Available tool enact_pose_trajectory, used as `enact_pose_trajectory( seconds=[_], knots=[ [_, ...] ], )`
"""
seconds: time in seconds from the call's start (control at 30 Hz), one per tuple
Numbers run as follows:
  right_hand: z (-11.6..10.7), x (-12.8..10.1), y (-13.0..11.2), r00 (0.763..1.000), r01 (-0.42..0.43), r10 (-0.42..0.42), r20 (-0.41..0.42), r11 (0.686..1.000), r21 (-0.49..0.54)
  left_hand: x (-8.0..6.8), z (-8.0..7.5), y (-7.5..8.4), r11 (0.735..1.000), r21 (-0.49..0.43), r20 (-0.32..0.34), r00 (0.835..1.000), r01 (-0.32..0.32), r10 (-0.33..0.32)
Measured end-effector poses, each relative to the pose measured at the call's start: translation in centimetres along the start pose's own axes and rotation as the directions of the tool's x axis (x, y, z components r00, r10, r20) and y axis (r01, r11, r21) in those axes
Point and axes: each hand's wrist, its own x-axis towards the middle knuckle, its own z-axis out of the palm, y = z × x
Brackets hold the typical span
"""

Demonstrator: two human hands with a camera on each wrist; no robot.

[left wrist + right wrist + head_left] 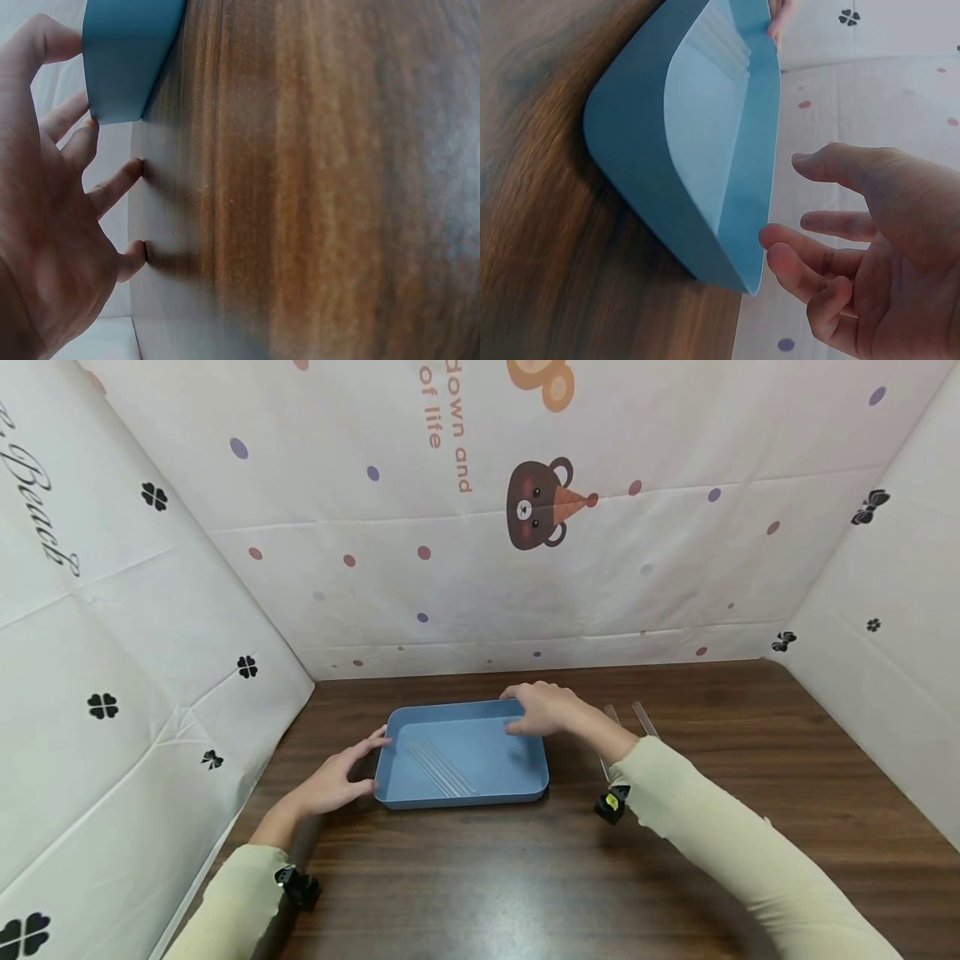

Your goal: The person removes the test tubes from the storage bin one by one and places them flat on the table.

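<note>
Shallow blue rectangular plastic tray [459, 797] on dark wooden table [675, 860].
I see left hand [333, 781] touching its left wall, right hand [543, 708] at its far right corner, fingers relaxed.

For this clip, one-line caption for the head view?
Both hands, left hand and right hand, at a blue tray holding clear rods.

Back sheet [525, 568]: "down and", "of life"; left sheet [112, 610] prob. "Beach".

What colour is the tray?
Light blue tray, plain, no pattern; best seen in the head view.
</note>
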Motion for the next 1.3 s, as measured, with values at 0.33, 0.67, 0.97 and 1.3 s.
enact_pose_trajectory(
  seconds=[0.33,0.67,0.97,1.3],
  knots=[
    [0.4,0.9,-1.8,0.998,0.059,-0.059,0.031,0.998,-0.003,-0.1,0.1,0.0,1.0,0.013,0.001,1.0,-0.014,0.014],
    [1.0,1.8,-3.2,0.995,0.084,-0.083,0.06,0.996,-0.01,-0.1,0.1,0.1,1.0,0.024,-0.001,1.0,-0.004,0.004],
    [1.5,2.4,-4.3,0.989,0.126,-0.126,0.079,0.992,-0.001,0.0,0.0,0.3,0.999,0.046,0.008,1.0,0.003,-0.003],
    [2.3,2.9,-5.1,0.98,0.154,-0.156,0.121,0.988,0.031,0.1,0.1,0.3,0.998,0.055,0.001,1.0,0.001,-0.001]
  ],
)
